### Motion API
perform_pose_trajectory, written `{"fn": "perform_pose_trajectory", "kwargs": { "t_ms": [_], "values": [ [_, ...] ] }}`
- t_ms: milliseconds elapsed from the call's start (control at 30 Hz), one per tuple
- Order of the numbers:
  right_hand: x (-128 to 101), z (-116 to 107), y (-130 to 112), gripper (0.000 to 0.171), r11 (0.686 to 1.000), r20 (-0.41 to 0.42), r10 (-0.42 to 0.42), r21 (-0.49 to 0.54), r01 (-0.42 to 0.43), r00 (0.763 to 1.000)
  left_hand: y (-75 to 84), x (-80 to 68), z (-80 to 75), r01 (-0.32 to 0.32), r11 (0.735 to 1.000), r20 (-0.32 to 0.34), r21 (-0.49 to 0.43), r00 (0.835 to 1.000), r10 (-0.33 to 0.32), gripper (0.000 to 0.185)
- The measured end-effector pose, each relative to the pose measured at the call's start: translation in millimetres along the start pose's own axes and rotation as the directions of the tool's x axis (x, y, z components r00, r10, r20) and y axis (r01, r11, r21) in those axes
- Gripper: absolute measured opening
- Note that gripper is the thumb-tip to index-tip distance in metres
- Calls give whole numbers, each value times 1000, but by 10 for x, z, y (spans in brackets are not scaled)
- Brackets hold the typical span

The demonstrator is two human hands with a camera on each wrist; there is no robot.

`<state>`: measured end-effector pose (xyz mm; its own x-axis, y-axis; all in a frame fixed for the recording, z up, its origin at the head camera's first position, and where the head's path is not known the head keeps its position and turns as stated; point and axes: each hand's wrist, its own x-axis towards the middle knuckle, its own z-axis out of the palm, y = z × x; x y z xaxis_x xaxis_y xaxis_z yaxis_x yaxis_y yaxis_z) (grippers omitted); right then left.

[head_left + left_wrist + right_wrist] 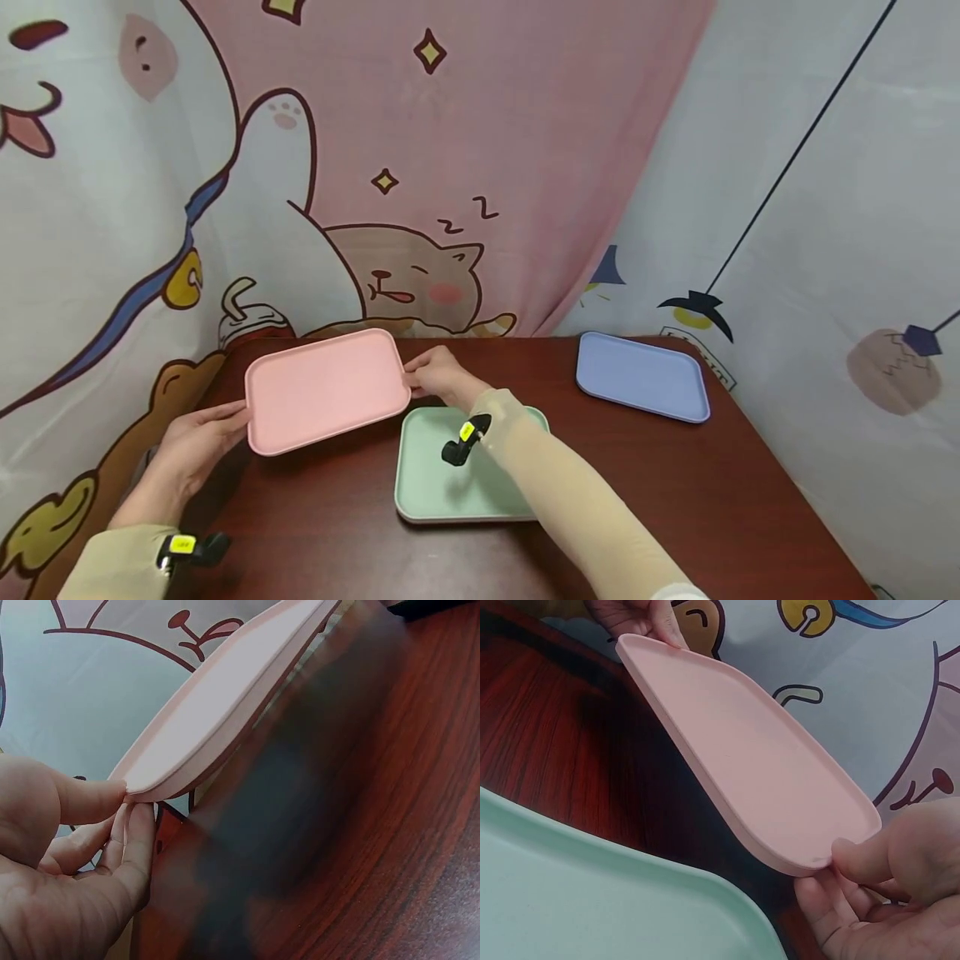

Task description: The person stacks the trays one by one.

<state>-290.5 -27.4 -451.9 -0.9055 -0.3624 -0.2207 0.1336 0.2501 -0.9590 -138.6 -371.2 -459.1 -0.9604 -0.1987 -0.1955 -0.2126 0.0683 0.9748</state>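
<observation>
Above the dark wooden tabletop [675,500], a pink tray [326,387] is held up by the person at its two short ends, clear of the wood and casting a shadow beneath it. The left hand [198,442] grips the tray's near-left end: in the left wrist view the thumb lies on top of the rim while the other fingers [131,840] curl underneath, so the rim is pinched between them. The right hand [438,375] takes the opposite end in the same way, thumb over the raised lip and fingers [817,900] tucked below, as the right wrist view shows. The tray looks roughly level from the head camera, though its exact tilt is hard to judge from the close wrist views. Just below and to the right of the pink tray lies a green tray [435,483], flat on the tabletop, with the right forearm stretched across it; the pink tray's near-right corner appears to hang over the green tray's far-left corner without touching it. A blue tray [641,375] lies flat well apart at the far right of the tabletop. Behind everything hangs a cartoon-printed curtain [420,167] with a sleeping cat and stars. Both forearms wear light beige sleeves [570,500].
</observation>
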Motion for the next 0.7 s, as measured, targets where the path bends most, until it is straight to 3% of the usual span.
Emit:
{"fn": "perform_pose_trajectory", "kwargs": {
  "t_ms": [600, 700],
  "values": [
    [-194, -281, -76, 17, 998, 65, -23, 55, 19, 998, 176, -78, 79, -4, 1000, 44, 22, 999, 3, 70],
    [-267, -368, -121, 18, 999, 53, -22, 49, 19, 998, 217, -74, 137, -21, 999, 59, -33, 998, 23, 68]
  ]
}}
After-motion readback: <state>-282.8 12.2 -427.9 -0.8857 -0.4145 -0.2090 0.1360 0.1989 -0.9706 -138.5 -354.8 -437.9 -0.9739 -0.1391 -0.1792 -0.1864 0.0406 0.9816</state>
